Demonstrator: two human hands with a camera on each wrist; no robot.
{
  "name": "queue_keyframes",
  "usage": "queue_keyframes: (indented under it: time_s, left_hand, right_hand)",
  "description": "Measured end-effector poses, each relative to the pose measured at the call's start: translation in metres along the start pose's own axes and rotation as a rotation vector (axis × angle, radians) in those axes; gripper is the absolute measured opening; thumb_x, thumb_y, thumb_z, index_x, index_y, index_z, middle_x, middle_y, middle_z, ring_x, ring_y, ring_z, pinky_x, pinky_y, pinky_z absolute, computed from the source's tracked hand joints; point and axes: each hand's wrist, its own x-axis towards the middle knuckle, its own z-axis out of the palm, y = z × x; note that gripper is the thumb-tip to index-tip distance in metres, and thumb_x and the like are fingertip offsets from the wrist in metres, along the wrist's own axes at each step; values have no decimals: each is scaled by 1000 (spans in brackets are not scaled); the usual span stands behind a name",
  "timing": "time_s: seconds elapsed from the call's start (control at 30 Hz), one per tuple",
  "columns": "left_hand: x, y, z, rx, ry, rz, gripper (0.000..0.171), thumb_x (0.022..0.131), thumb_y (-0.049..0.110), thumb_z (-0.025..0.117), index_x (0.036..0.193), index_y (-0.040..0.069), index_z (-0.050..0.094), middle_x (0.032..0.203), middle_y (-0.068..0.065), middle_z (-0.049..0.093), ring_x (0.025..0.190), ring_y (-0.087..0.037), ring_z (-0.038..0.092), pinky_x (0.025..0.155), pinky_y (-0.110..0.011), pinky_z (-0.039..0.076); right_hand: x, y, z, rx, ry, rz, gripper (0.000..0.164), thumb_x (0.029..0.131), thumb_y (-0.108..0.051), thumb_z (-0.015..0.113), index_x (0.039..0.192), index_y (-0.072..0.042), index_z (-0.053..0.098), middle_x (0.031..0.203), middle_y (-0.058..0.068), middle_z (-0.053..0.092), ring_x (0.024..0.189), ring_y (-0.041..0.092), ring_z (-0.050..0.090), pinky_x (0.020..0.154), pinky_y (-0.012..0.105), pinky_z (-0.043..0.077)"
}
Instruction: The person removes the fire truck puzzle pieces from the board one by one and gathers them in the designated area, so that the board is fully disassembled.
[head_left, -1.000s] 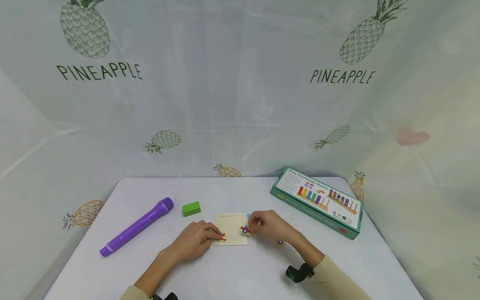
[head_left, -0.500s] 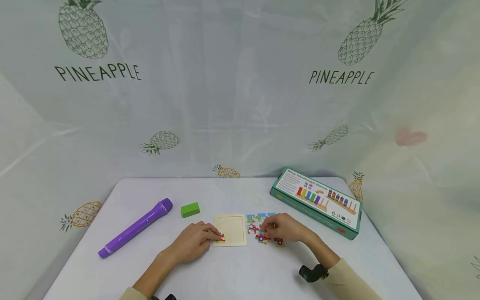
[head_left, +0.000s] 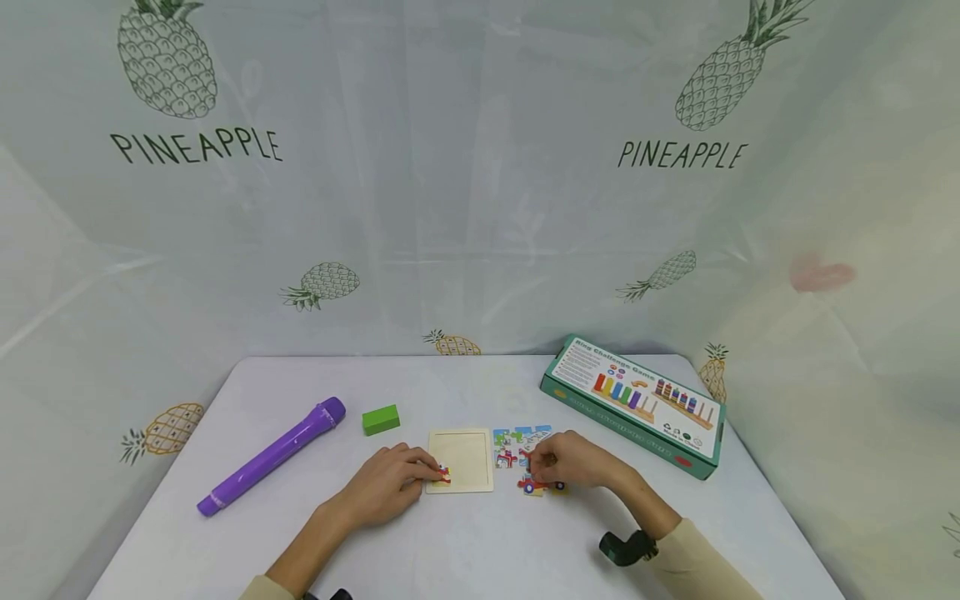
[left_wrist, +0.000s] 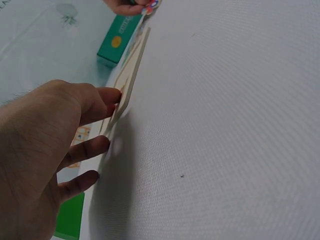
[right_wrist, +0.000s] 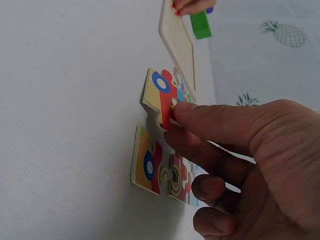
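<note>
My left hand (head_left: 386, 483) rests at the lower left corner of a pale wooden puzzle tray (head_left: 468, 454), fingertips on a small red and yellow puzzle piece (head_left: 446, 477) there. In the left wrist view its fingers (left_wrist: 87, 146) lie loosely spread by the tray rim. My right hand (head_left: 573, 458) pinches a puzzle piece (right_wrist: 162, 87) with a blue wheel on red and yellow between thumb and forefinger. That piece is tilted, beside another wheel piece (right_wrist: 146, 165) on the table. More puzzle pieces (head_left: 506, 457) lie right of the tray, partly hidden by the right hand.
A green block (head_left: 381, 419) stands behind the left hand, and a purple tube (head_left: 273, 456) with a wider end lies at the left. Back right is a green Ring Challenge Game box (head_left: 633, 404). A pineapple-print curtain (head_left: 480, 208) hangs behind the white table (head_left: 450, 550).
My right hand has carried its puzzle piece from the tray's right edge rightward, to the loose pieces, next to the other wheel piece. The left hand stays put.
</note>
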Motion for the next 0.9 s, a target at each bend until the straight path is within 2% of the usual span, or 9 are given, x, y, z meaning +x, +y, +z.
queue_keyframes:
  time_s: [0.53, 0.9]
  left_hand:
    - [0, 0, 0, 8, 21, 18, 35, 92, 11, 64, 113, 36, 77, 118, 24, 65, 104, -3, 56, 84, -33, 44]
    - [0, 1, 0, -3, 22, 16, 34, 93, 10, 63, 112, 34, 77, 117, 23, 65, 104, -5, 56, 85, -35, 45]
  right_hand:
    - [2, 1, 6, -25, 29, 25, 6, 94, -22, 72, 93, -16, 74, 82, -12, 63, 77, 7, 54, 66, 23, 47]
    - [1, -1, 6, -14, 33, 38, 4, 92, -22, 74, 89, -20, 72, 82, -13, 64, 78, 8, 55, 65, 24, 47]
